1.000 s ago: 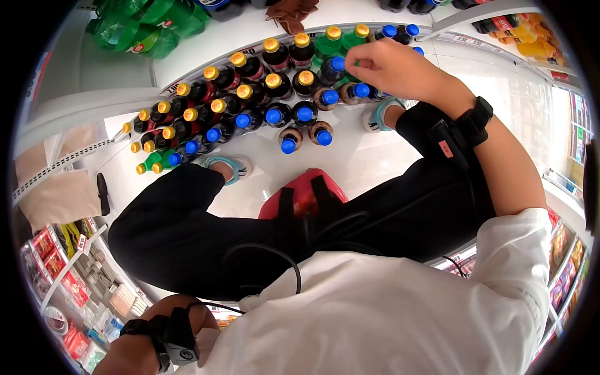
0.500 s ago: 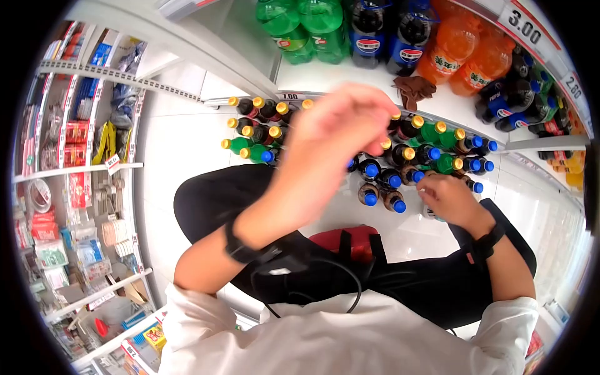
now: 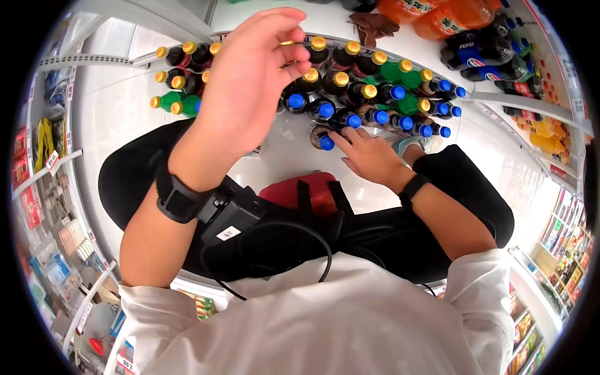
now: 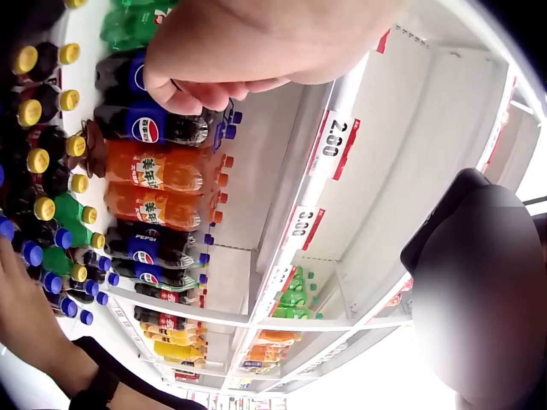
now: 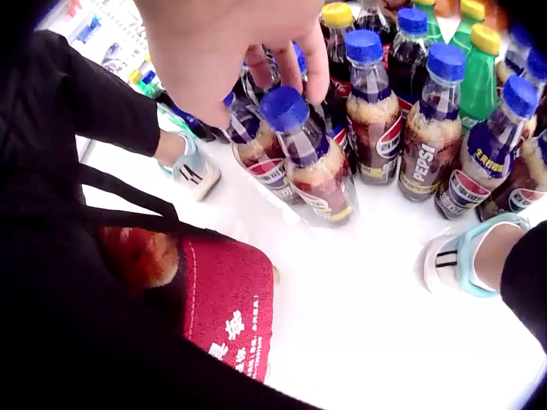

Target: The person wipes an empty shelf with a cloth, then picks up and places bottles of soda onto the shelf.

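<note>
My left hand [image 3: 240, 87] is raised over the left part of the bottle rows, fingers loosely bent with nothing in them. In the left wrist view the left hand [image 4: 256, 43] overlaps large soda bottles on the shelf. My right hand [image 3: 375, 159] reaches down to the front of the rows, fingertips right at a blue-capped cola bottle [image 3: 324, 139]. In the right wrist view its fingers [image 5: 316, 73] hang just behind that blue cap [image 5: 285, 108]. More blue-capped Pepsi bottles [image 5: 422, 154] stand upright beside it, with yellow-capped dark bottles [image 3: 339, 80] and green bottles [image 3: 409, 78] behind.
A shelf holds large orange soda bottles [image 4: 154, 166], Pepsi bottles [image 4: 149, 243] and a brown cloth [image 3: 373, 28]. A red bag [image 3: 300, 190] lies between the person's legs. Shoes [image 5: 466, 256] flank the bottles. Another person's head [image 4: 479, 290] shows at right, blurred.
My left hand has risen from the lower left to over the bottles. My right hand has come down from the right end to the front bottle. The head view has shifted.
</note>
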Demonstrator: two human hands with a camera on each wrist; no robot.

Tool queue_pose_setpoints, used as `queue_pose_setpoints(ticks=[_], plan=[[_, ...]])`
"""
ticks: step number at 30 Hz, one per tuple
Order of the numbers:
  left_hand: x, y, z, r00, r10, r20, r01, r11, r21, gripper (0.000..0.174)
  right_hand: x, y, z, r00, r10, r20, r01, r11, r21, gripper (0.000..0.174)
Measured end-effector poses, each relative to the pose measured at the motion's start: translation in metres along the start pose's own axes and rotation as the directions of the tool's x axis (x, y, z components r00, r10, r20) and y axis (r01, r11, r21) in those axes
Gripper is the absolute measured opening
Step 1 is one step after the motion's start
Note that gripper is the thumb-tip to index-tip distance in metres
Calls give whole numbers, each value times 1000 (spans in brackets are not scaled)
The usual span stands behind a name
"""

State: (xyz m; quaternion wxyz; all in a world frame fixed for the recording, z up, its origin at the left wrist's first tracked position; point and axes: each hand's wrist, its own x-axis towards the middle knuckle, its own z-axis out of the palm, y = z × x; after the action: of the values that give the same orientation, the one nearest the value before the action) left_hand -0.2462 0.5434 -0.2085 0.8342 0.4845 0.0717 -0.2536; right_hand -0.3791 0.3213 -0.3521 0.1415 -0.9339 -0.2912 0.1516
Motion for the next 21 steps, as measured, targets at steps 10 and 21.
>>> queue_pose_setpoints(ticks=[10,21], plan=[[11,-10,-7,995,95,-22,-91,989,117,20,16,2,35,999,-40,34,42,997,-67,55],[14,-16,-6,990,137,41,-141,979,146,18,11,23,59,984,-156,-84,159,987,37,38]])
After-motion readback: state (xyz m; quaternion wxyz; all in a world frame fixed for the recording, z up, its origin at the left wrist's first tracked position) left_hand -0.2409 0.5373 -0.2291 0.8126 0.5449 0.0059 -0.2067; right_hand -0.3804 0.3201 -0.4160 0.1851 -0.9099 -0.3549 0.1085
